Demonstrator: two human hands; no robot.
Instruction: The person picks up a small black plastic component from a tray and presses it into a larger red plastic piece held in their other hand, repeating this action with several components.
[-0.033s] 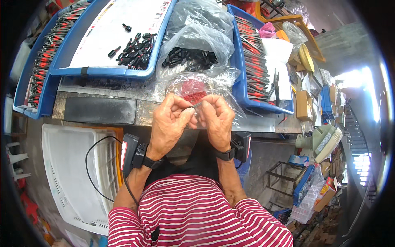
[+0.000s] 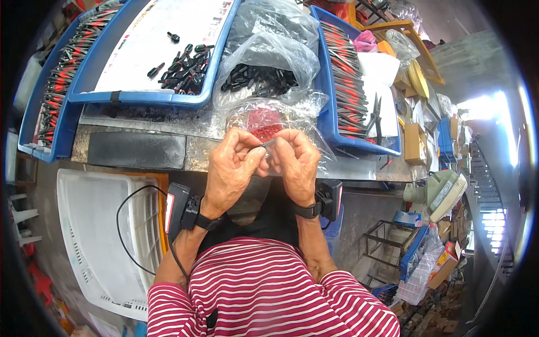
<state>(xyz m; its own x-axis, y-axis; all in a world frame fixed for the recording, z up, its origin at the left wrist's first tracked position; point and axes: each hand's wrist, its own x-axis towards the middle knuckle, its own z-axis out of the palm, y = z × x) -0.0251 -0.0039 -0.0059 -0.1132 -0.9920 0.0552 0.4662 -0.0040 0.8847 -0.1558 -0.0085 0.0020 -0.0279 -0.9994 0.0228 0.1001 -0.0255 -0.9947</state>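
Note:
My left hand (image 2: 233, 168) and my right hand (image 2: 296, 163) meet at the bench's front edge, both closed in a pinch. Between their fingertips is a small thin dark-grey rod-like piece (image 2: 269, 143), mostly covered by the fingers. Just beyond them, small red parts (image 2: 264, 128) lie in a clear plastic bag (image 2: 297, 112). Farther back, another clear bag (image 2: 269, 48) stands open with black parts (image 2: 255, 78) inside. To the left, several black handle-like pieces (image 2: 188, 70) are heaped on white paper in a blue tray (image 2: 151, 99).
Blue trays at the far left (image 2: 62, 137) and right (image 2: 331, 126) hold rows of thin red-and-black tools. Black pliers (image 2: 375, 121) lie in the right one. A dark flat block (image 2: 136, 150) rests at the bench's front edge, above a white plastic crate (image 2: 101, 236).

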